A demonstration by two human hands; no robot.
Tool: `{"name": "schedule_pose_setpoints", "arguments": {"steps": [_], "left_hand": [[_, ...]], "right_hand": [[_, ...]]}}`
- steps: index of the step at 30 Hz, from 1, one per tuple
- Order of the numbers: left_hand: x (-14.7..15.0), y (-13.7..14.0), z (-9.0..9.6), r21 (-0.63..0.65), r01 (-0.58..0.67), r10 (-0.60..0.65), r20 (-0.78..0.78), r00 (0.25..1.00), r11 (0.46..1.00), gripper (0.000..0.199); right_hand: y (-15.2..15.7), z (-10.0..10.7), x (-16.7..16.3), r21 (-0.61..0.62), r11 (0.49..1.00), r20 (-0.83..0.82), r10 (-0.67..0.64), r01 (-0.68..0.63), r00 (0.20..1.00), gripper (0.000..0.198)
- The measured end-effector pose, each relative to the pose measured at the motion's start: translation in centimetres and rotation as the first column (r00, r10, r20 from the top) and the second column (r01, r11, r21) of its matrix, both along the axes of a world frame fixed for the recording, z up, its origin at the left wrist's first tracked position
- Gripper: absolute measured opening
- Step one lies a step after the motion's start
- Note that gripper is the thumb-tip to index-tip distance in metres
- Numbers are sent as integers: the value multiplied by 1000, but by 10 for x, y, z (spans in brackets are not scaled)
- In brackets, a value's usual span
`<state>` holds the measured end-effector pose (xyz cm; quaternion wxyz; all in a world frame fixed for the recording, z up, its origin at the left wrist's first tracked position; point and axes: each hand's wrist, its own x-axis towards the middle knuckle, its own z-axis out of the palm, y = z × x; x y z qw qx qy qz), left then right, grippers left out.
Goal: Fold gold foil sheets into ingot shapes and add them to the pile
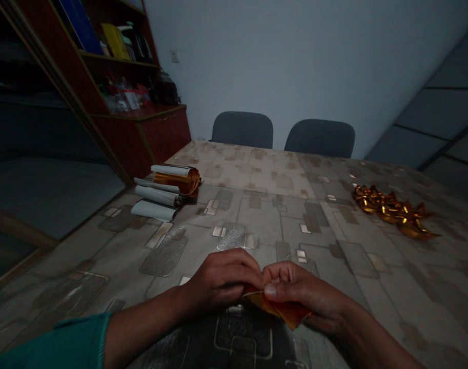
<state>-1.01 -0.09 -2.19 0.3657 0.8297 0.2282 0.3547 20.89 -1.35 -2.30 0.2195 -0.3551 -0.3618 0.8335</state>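
Note:
A partly folded sheet of gold foil paper (291,311) is held between my two hands, just above the near edge of the table. My right hand (301,287) pinches its upper edge, thumb on top and fingers curled behind. My left hand (229,277) closes on the sheet's left end, and its fingertips meet those of the right hand. Part of the paper is hidden behind the fingers. Farther right on the table lies a cluster of several shiny folded gold paper ingots (391,209).
Curled stacks of gold and white paper sheets (157,197) lie at the table's left side. A patterned cloth (257,215) covers the table. Two grey chairs (242,129) stand at the far side, before a pale wall. A reddish wooden cabinet (141,136) with shelves is at the back left.

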Motion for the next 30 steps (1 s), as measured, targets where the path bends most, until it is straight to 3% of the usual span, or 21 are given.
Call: {"name": "schedule_pose_setpoints", "arguments": {"steps": [5, 7, 9, 12, 14, 17, 22, 24, 27, 29, 30], "left_hand": [[-1, -1, 4, -74, -37, 39, 31, 999, 997, 20], [1, -2, 5, -179, -94, 110, 78, 991, 979, 13], [4, -2, 6, -367, -170, 222, 105, 969, 915, 5], [10, -1, 6, -627, -201, 357, 132, 925, 753, 11], [12, 0, 6, -708, -174, 392, 156, 907, 684, 17], [14, 2, 9, -743, -170, 422, 164, 892, 648, 21], [13, 0, 13, -675, -293, 490, 117, 864, 677, 15], [11, -2, 13, -572, -363, 487, 72, 871, 735, 8], [10, -6, 12, -308, -412, 440, 25, 898, 858, 4], [11, -8, 12, -203, -399, 412, 23, 911, 894, 6], [11, -9, 12, -219, -391, 406, 29, 913, 894, 6]], "right_hand": [[-2, 5, -3, 15, 997, 11, -69, 69, 998, 33], [-2, 6, -4, 74, 990, -3, -122, 122, 992, 32], [-2, 6, -5, 161, 974, -44, -154, 159, 987, 33], [-1, 6, -7, 269, 941, -66, -197, 207, 978, 33], [-1, 7, -7, 340, 920, -26, -199, 196, 980, 29], [-3, 11, -6, 421, 897, 26, -157, 132, 987, 28], [-3, 8, -7, 410, 898, 64, -204, 160, 977, 44], [-2, 4, -11, 465, 857, 94, -297, 222, 950, 36], [-2, 2, -16, 578, 771, 165, -431, 267, 887, 21], [-5, 4, -19, 648, 717, 193, -482, 258, 855, 18], [-6, 5, -20, 676, 693, 203, -500, 249, 842, 17]]}}
